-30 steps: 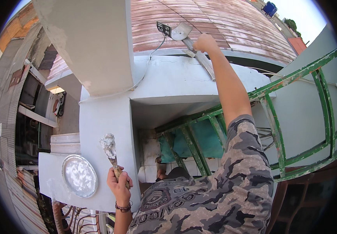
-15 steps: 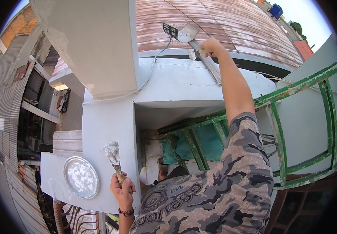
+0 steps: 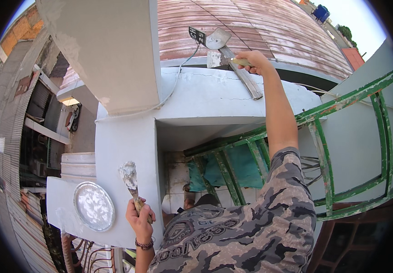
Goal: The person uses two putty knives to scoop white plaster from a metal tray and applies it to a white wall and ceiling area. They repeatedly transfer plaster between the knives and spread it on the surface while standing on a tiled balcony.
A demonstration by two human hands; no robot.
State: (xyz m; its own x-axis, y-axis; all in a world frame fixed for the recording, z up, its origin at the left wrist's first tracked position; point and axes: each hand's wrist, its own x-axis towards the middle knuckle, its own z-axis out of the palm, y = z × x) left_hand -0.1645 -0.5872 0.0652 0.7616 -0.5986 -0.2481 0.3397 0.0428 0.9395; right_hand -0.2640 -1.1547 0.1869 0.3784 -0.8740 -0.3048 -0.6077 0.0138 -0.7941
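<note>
My left hand (image 3: 139, 218) is closed round the wooden handle of a putty knife (image 3: 134, 193), held upright with a lump of white putty (image 3: 127, 172) on its blade. Farther off, my right arm reaches out over the white ledge (image 3: 205, 91). In my right hand (image 3: 252, 63) is a second putty knife (image 3: 227, 61), its blade pointing left and smeared with white. This blade passes over a wooden strip (image 3: 247, 82) that lies across the ledge's far edge. To the left of my left hand, a round lid (image 3: 94, 206) streaked with white lies on the lower ledge.
A pale square pillar (image 3: 105, 50) rises from the ledge, with a cable (image 3: 174, 88) running past its foot. A green metal ladder (image 3: 328, 159) leans at the right over an opening. Beyond the ledge slopes a corrugated roof (image 3: 269, 32), near a curved metal piece (image 3: 218, 38).
My right hand has moved slightly right and turned, so its putty knife blade now shows broadside, pointing left. My left hand and its putty knife have shifted slightly left and down.
</note>
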